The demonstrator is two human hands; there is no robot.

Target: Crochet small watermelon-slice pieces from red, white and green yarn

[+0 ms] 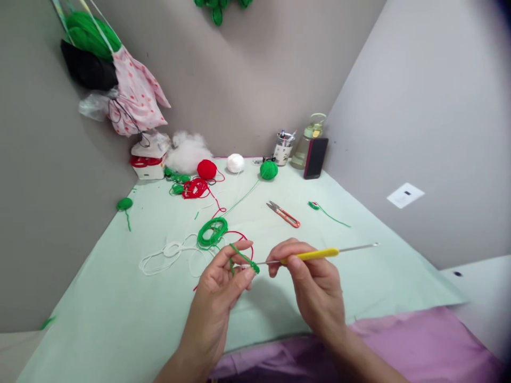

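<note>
above the near half of the surface (139,319), about midway between its left and right edges, you have the small green piece (256,268) pinched in your left hand (223,282), thumb on one side and fingers behind. a pale bit shows beside it by your thumb, too small to make out. from the piece a green strand (241,252) runs up over your index finger. your right hand (317,287) clasps the hook (317,255) by its yellow handle, pen-fashion, one metal end pointing at the green piece, the other sticking out toward the right edge of the surface. whether the tip sits inside a stitch cannot be told.

the piece should be nearly weightless, soft and easily squashed, so a light pinch near its rim, away from the strand, ought to suit it; a hard squeeze may flatten the stitches. the hook looks stiff and light, the handle perhaps a little slick, best taken at the yellow part close to the shaft.

just beyond your left fingers lies the green coil (203,236), with loose white yarn (171,249) toward the left edge of the surface. past your right hand are the orange-handled snips (284,214). near the far edge sit the red ball (206,169), white ball (235,163) and green ball (269,169); by the far right corner stands the phone (315,158).
</note>
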